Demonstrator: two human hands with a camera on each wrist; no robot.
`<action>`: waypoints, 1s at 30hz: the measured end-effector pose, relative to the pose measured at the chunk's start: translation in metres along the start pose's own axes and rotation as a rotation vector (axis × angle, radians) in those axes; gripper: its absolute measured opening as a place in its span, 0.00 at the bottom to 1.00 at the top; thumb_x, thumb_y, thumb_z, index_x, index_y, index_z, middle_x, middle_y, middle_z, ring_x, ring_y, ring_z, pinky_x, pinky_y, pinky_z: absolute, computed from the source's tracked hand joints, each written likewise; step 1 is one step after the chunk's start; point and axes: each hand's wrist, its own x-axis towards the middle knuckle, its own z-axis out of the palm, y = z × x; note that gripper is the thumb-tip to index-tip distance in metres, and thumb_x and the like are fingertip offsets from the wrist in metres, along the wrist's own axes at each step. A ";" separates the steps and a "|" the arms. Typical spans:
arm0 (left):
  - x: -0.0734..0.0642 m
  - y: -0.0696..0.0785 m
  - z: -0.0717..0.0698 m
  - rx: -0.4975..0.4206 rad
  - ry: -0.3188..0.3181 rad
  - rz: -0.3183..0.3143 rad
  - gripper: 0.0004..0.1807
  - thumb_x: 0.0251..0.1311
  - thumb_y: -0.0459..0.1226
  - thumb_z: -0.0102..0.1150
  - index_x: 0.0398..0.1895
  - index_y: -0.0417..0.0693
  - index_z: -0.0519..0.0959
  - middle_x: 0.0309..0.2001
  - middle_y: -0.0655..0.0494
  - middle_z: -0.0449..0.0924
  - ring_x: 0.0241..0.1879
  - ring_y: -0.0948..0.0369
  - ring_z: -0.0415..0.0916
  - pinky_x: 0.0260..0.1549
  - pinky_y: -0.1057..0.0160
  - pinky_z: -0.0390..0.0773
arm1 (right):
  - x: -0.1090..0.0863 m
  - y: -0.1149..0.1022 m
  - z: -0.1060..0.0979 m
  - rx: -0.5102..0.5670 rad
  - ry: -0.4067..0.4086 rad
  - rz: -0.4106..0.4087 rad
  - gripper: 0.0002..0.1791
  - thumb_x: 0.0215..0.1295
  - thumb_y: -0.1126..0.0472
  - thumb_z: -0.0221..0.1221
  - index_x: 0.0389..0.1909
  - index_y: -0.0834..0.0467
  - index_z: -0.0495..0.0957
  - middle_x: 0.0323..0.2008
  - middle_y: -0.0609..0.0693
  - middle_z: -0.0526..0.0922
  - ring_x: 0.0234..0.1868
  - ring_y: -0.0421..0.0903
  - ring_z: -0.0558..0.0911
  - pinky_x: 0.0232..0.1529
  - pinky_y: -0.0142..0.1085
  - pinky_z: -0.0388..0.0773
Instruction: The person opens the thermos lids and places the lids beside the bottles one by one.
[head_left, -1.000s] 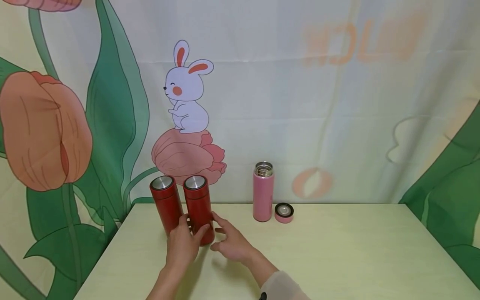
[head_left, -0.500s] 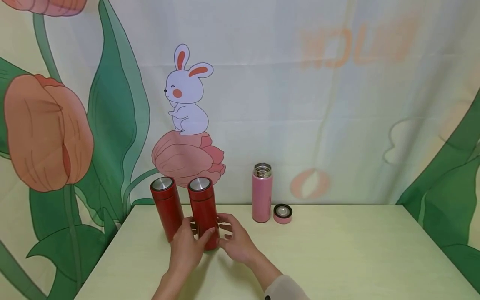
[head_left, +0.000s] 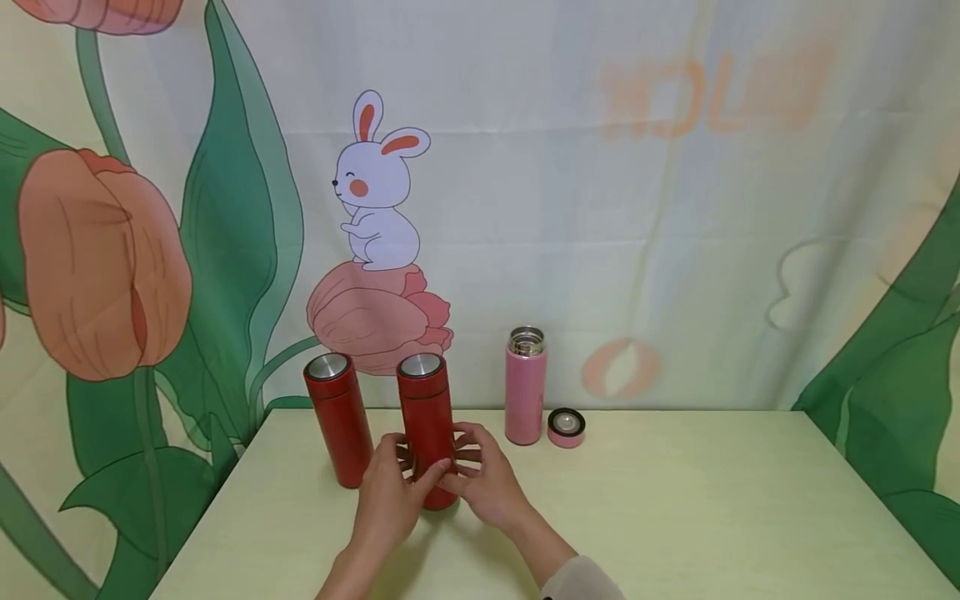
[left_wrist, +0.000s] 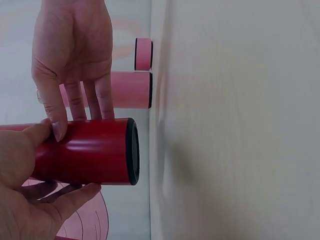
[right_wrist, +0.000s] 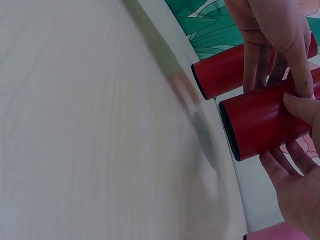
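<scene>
Hanging behind everything is a big printed curtain [head_left: 495, 192], tulip [head_left: 105, 267] over at 9 o'clock and a little white rabbit [head_left: 378, 187] toward 11. Next down is the pale worktop [head_left: 697, 500], filling the 6 o'clock side.

Now the hands, since that's where it's all going on. Left hand [head_left: 397, 492] reaches in from about 7 o'clock, thumb slanted up across the front of a red bottle [head_left: 427, 425], fingers bent behind its side. Right hand [head_left: 486, 483] comes in from 5 o'clock, sleeve [head_left: 583, 580] at that wrist, fingers curved and slightly spread along the 3 o'clock side, thumb on the front near the other thumb. So both have hold of the same bottle by its lower half, spread just as wide as its body. It's upright, and its base looks just off the worktop in the wrist views.

Second red bottle [head_left: 341, 429] stands near it at roughly 9 o'clock, steel-topped too. Slimmer pink bottle [head_left: 525, 396] stands at 2 o'clock from the held one, mouth uncovered. Smallest is the pink lid [head_left: 567, 427], black ring up, just beside that at 3 o'clock.
</scene>
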 end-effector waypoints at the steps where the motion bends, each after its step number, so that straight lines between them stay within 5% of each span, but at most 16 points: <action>1: 0.000 0.000 0.001 -0.007 0.000 0.004 0.39 0.60 0.50 0.74 0.67 0.42 0.67 0.59 0.43 0.79 0.55 0.48 0.82 0.51 0.50 0.87 | -0.001 0.000 -0.001 0.000 0.001 0.001 0.36 0.62 0.63 0.72 0.70 0.50 0.68 0.58 0.56 0.76 0.62 0.59 0.79 0.66 0.55 0.78; 30: -0.012 0.024 0.030 -0.143 -0.089 0.116 0.40 0.52 0.49 0.80 0.63 0.52 0.67 0.60 0.47 0.82 0.55 0.50 0.84 0.47 0.57 0.88 | -0.035 0.000 -0.044 -0.001 0.077 -0.044 0.40 0.56 0.65 0.74 0.68 0.50 0.68 0.64 0.58 0.77 0.62 0.61 0.79 0.65 0.52 0.79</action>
